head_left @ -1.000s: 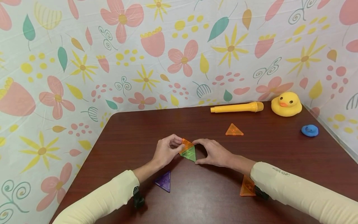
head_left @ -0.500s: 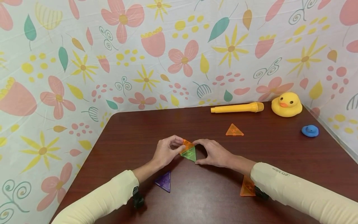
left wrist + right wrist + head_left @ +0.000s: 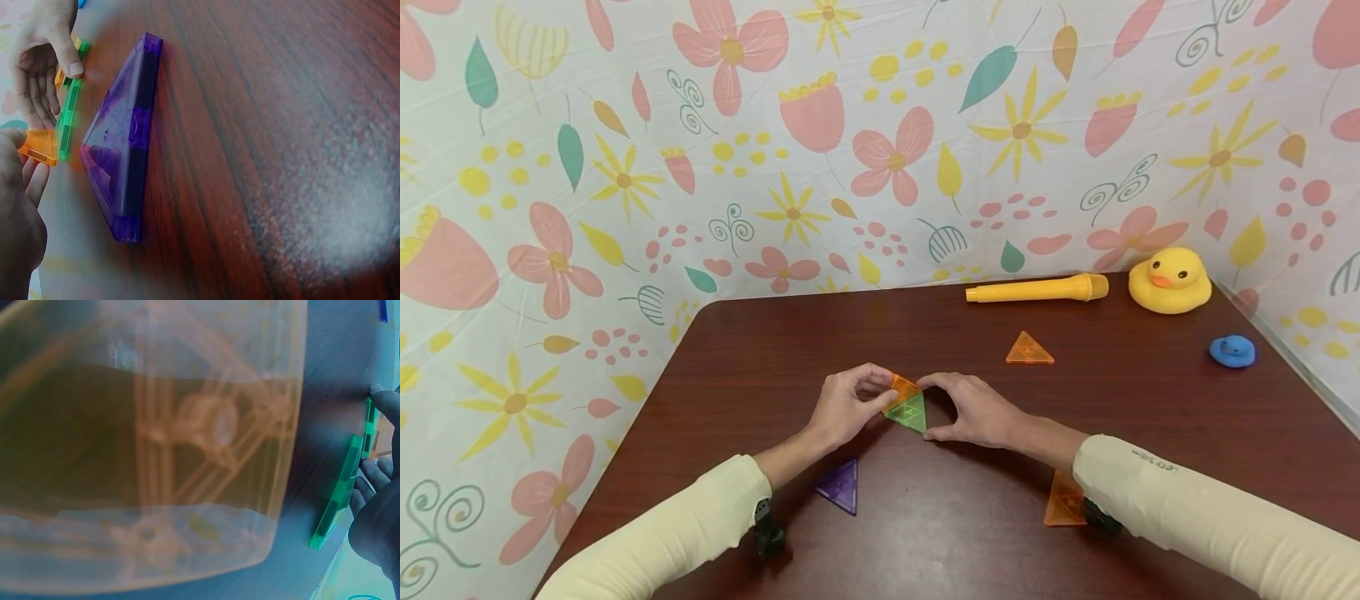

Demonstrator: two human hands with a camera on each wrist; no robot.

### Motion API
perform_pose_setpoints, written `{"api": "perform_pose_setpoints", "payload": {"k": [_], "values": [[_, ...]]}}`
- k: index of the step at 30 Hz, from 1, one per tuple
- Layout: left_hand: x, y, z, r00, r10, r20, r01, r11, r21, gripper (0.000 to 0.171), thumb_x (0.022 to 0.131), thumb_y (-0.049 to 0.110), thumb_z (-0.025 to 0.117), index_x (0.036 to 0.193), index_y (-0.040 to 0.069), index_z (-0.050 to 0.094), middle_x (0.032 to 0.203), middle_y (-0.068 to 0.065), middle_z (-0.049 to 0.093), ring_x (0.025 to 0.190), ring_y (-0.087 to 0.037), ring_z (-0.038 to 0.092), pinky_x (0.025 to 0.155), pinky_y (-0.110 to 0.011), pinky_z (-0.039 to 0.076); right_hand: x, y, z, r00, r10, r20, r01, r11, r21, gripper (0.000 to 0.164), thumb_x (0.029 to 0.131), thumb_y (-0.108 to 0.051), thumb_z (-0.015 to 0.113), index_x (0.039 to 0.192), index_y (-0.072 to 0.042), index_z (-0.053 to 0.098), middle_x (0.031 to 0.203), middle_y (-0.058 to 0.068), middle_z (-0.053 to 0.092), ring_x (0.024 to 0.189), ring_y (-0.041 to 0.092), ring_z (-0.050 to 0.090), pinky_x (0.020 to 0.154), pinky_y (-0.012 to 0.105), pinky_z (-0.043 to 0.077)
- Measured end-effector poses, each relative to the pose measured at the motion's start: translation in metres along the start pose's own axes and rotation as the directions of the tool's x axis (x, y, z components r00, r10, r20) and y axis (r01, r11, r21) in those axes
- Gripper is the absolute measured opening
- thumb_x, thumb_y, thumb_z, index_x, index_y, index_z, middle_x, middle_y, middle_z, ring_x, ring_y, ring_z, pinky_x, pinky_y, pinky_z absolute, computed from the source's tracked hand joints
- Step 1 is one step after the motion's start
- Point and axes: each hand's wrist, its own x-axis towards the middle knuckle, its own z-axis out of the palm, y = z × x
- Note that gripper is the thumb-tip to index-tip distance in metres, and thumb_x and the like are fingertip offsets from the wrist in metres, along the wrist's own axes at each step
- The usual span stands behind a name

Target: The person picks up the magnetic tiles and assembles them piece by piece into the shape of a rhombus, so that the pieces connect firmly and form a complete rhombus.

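Note:
My left hand [image 3: 848, 407] pinches an orange translucent triangular magnetic tile [image 3: 905, 386] between thumb and fingers. Against its lower edge lies a green triangular magnetic tile [image 3: 910, 412]. My right hand [image 3: 972, 410] holds the green tile from the right, forefinger at its upper corner and thumb at its lower one. The left wrist view shows the green tile [image 3: 70, 122] edge-on, beside the pinched orange tile [image 3: 39, 147]. In the right wrist view, green edges [image 3: 337, 494] show next to fingers at the right border.
A purple triangular tile [image 3: 841, 487] lies near my left forearm. One orange tile [image 3: 1064, 500] is partly hidden under my right sleeve, another orange tile [image 3: 1028, 348] farther back. Behind are a yellow toy microphone [image 3: 1036, 289], a yellow duck [image 3: 1169, 282] and a small blue duck [image 3: 1232, 351].

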Motion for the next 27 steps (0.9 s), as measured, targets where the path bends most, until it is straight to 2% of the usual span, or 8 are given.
{"api": "perform_pose_setpoints", "payload": {"k": [11, 20, 23, 27], "values": [[0.000, 0.000, -0.003, 1.000, 0.014, 0.017, -0.014, 1.000, 0.004, 0.020, 0.094, 0.019, 0.084, 0.113, 0.015, 0.077, 0.106, 0.005, 0.079, 0.095, -0.008, 0.075, 0.083, -0.031, 0.061, 0.000, 0.000, -0.001, 1.000, -0.006, -0.003, 0.006, 1.000, -0.004, 0.072, 0.082, -0.026, 0.095, 0.141, -0.002, 0.062, 0.138, 0.012, 0.067, 0.130, 0.031, 0.063, 0.107, 0.051, 0.051], [-0.001, 0.000, -0.013, 0.999, 0.013, 0.031, -0.012, 1.000, -0.017, 0.025, 0.095, 0.022, 0.083, 0.118, 0.016, 0.077, 0.111, 0.008, 0.079, 0.100, -0.005, 0.074, 0.089, -0.031, 0.060, -0.001, -0.001, -0.001, 1.000, -0.002, 0.004, 0.002, 1.000, 0.003, 0.072, 0.083, -0.025, 0.095, 0.142, -0.001, 0.061, 0.139, 0.013, 0.066, 0.130, 0.032, 0.062, 0.108, 0.051, 0.051], [-0.003, 0.000, -0.018, 0.999, 0.003, 0.040, -0.001, 0.999, -0.038, 0.029, 0.096, 0.022, 0.083, 0.122, 0.012, 0.076, 0.115, 0.004, 0.079, 0.103, -0.009, 0.074, 0.091, -0.033, 0.060, -0.001, -0.001, -0.001, 1.000, 0.001, 0.006, -0.001, 1.000, 0.001, 0.072, 0.083, -0.025, 0.095, 0.142, -0.001, 0.061, 0.139, 0.013, 0.066, 0.131, 0.032, 0.062, 0.108, 0.051, 0.051], [-0.008, -0.002, -0.026, 0.999, 0.015, 0.044, -0.012, 0.997, -0.071, 0.037, 0.095, 0.020, 0.083, 0.128, 0.006, 0.073, 0.122, -0.006, 0.078, 0.109, -0.022, 0.075, 0.097, -0.041, 0.058, -0.001, -0.002, -0.001, 1.000, 0.003, 0.008, -0.003, 1.000, -0.004, 0.072, 0.083, -0.025, 0.095, 0.142, -0.001, 0.061, 0.139, 0.013, 0.066, 0.131, 0.032, 0.062, 0.108, 0.051, 0.051]]}}
